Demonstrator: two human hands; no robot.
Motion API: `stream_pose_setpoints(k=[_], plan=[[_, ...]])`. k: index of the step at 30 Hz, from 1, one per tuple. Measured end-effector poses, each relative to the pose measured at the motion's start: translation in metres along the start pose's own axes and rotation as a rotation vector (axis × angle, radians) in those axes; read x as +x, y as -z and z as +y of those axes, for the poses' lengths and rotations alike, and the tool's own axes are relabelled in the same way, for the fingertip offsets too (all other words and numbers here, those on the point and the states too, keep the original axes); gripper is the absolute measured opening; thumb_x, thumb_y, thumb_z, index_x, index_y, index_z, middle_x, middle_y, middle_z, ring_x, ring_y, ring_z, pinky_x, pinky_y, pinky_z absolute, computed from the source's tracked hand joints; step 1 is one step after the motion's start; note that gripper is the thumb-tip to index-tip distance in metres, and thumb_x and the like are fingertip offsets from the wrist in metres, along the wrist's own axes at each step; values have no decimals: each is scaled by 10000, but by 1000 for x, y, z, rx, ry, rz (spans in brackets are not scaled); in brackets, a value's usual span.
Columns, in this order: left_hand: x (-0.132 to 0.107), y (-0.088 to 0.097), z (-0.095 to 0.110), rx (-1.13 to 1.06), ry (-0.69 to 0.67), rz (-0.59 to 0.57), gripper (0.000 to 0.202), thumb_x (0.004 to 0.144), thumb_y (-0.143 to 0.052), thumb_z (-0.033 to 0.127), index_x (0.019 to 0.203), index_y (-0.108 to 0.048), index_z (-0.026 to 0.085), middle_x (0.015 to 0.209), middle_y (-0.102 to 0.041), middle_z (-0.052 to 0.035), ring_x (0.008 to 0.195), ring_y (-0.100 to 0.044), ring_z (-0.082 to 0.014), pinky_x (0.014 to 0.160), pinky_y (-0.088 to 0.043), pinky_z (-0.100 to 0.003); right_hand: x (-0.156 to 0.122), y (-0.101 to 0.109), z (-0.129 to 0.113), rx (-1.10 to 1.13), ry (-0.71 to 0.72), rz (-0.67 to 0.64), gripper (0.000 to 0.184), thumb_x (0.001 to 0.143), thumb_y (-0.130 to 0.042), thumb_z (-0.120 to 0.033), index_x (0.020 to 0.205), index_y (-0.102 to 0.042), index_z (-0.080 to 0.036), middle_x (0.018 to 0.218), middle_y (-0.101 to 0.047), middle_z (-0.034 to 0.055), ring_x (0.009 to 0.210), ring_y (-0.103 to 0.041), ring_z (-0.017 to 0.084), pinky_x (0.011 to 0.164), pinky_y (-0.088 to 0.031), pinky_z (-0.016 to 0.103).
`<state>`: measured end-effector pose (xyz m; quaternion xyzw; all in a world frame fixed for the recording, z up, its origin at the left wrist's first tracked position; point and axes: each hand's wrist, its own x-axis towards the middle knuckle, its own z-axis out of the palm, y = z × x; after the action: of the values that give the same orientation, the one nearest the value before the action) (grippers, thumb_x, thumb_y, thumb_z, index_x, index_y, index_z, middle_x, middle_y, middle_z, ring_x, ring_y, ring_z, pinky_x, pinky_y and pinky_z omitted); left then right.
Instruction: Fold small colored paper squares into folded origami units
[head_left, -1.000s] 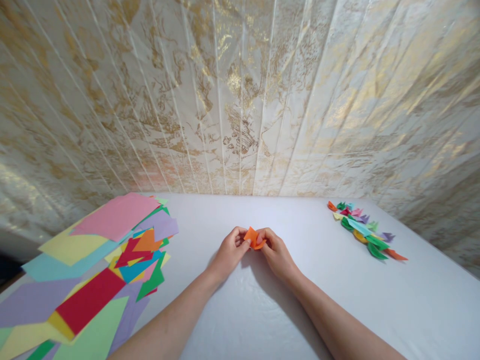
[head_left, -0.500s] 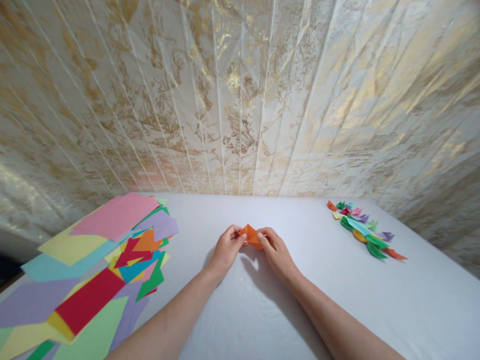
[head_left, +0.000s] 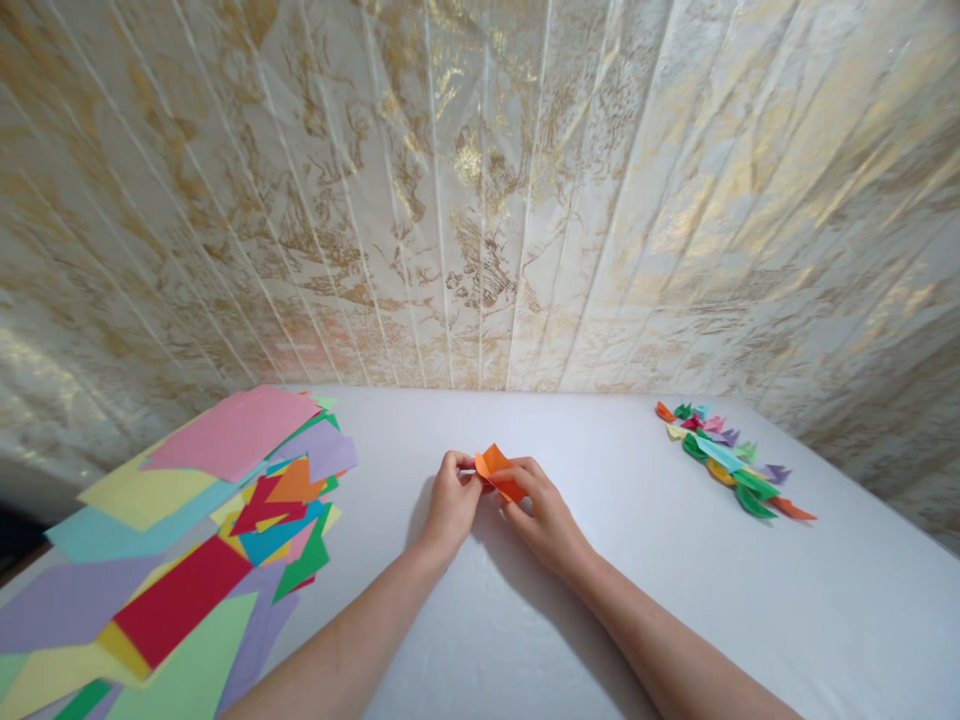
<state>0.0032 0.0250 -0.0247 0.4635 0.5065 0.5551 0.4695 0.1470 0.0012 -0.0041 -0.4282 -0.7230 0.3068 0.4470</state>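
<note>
One orange paper (head_left: pixel 500 473), folded, pinched closed in two grips: left hand (head_left: pixel 450 505), right hand (head_left: pixel 546 515); one counter (head_left: pixel 525 620).

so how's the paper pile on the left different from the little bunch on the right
The paper pile is flat, unfolded sheets, large and loosely overlapping; the bunch is small folded pointed pieces. The paper pile spreads wide over the table at left; the bunch forms a narrow line at right. Both mix many colours and lie untouched, while the left hand and right hand pinch an orange paper between them.
</note>
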Motion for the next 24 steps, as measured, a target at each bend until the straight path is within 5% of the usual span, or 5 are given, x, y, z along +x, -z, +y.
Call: stream_pose_setpoints(k=[9,13,24], plan=[[-3,-6,-5,17,-120,-179,302,733,-529,44,983,-576,208,1027,-687,-38,980,-662,-168,892,-522,-321,-1,-2,15,-65,-65,37,294,840,-511,-121,1014,-709,-250,931,-586,53,842,-586,191,748,-478,320],[-4,-6,-7,38,-136,-161,398,707,-562,20,1061,-572,203,1119,-674,-58,1024,-650,-167,920,-513,-329,-1,-1,14,-57,-47,43,261,874,-497,-158,1006,-707,-239,944,-593,58,835,-584,189,733,-473,314],[3,-2,-2,-135,34,-67,127,756,-592,177,859,-528,215,865,-694,-6,811,-675,-153,755,-541,-282,-1,0,8,9,-39,43,318,849,-480,-132,1044,-702,-252,1014,-583,69,875,-586,196,723,-478,310]])
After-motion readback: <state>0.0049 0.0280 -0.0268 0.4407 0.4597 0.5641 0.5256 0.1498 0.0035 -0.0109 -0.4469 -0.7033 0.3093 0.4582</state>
